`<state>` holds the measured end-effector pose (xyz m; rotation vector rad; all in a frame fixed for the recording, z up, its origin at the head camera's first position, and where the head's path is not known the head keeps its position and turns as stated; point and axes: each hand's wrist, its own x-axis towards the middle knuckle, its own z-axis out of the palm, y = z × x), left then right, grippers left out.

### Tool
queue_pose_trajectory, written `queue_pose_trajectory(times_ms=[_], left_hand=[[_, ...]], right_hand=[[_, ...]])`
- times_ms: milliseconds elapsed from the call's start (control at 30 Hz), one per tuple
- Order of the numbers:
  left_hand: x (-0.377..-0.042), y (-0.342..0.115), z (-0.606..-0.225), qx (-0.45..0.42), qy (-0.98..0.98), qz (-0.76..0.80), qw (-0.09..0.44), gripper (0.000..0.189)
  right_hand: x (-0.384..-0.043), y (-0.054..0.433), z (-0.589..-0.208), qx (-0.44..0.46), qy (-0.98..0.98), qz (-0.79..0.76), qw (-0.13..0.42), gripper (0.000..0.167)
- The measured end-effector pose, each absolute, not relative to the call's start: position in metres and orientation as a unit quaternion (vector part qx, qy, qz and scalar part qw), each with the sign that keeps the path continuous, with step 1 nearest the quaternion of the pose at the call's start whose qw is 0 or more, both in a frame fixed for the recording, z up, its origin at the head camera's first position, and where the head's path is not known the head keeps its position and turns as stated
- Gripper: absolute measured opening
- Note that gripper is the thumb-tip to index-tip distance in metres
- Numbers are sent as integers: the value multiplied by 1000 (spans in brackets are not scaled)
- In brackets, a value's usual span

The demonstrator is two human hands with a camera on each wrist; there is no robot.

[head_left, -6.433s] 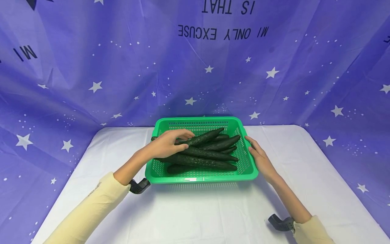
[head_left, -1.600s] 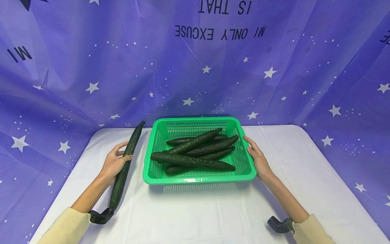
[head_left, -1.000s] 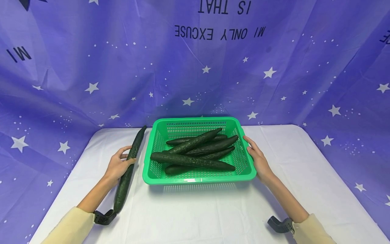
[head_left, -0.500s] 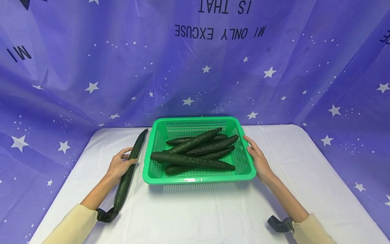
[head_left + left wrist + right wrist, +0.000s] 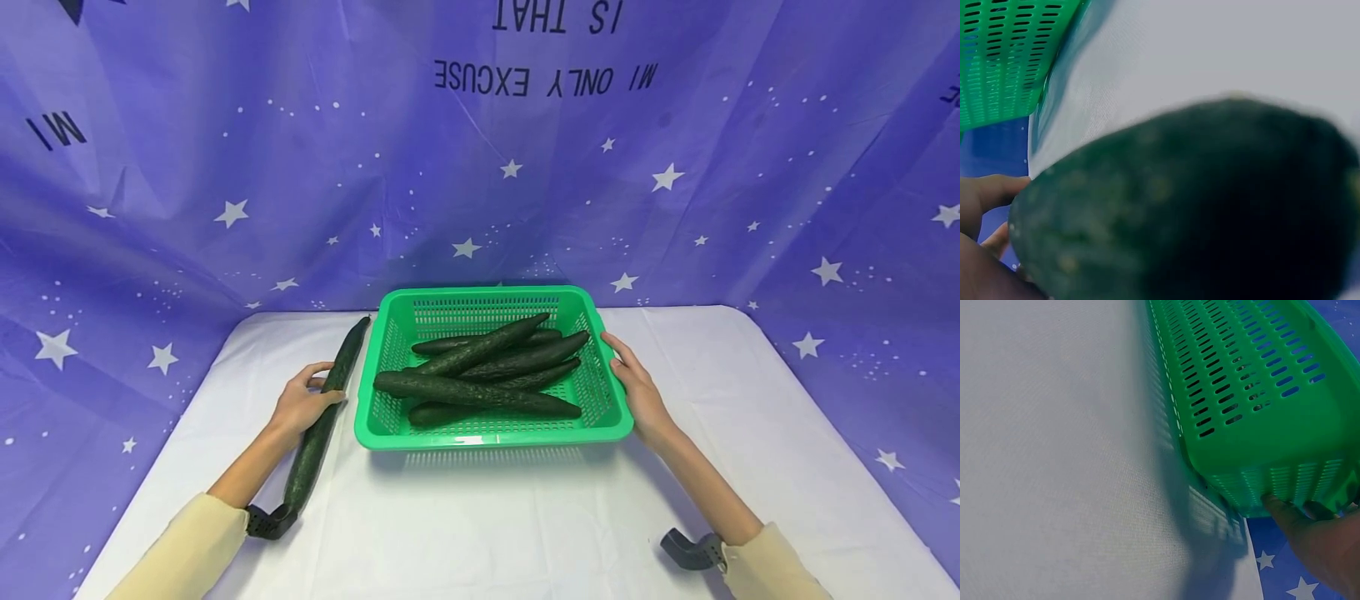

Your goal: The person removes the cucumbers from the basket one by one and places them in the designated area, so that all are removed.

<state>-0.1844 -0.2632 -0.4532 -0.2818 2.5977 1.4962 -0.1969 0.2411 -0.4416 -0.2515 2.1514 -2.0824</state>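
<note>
My left hand (image 5: 306, 402) grips a long dark green cucumber (image 5: 318, 429) to the left of the green basket (image 5: 495, 440). Its narrow tip points toward the back, close to the basket's left wall, and its thick end lies by the wrist camera. Whether it touches the cloth is hard to tell. In the left wrist view this cucumber (image 5: 1179, 200) fills the front and hides most of the fingers. Several more cucumbers (image 5: 476, 393) lie crisscross in the basket. My right hand (image 5: 641, 396) touches the basket's right end from outside, fingers fairly straight.
White cloth (image 5: 495, 525) covers the table, with its surface showing in front of the basket and at both sides. A purple curtain with stars (image 5: 480, 183) hangs right behind the table's back edge and along both sides.
Earlier my left hand was over the cucumbers in the basket; one cucumber was then held out on the left. Since then it has shifted slightly right, toward the basket. My right hand stays put.
</note>
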Motion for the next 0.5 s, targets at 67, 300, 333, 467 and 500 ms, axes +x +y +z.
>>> queue_pose_trajectory(times_ms=[67,300,333,467,500], left_hand=[[-185,-263,-453,-93,864,490,70,68],[-187,-262,-445,-93,863,488,85,74],[-188,-263,-442,-93,864,488,82,74],[-187,-262,-424,-88,867,486,58,73],[-187,-260,-418,-85,868,487,50,72]], right_hand=[[-197,241,-442,-83,714,-692,68,52],[-197,242,-442,-82,714,-692,67,52],[-197,242,-442,-82,714,-692,67,52],[-197,242,-442,-83,715,-691,69,53],[-197,242,-442,-82,715,-690,70,53]])
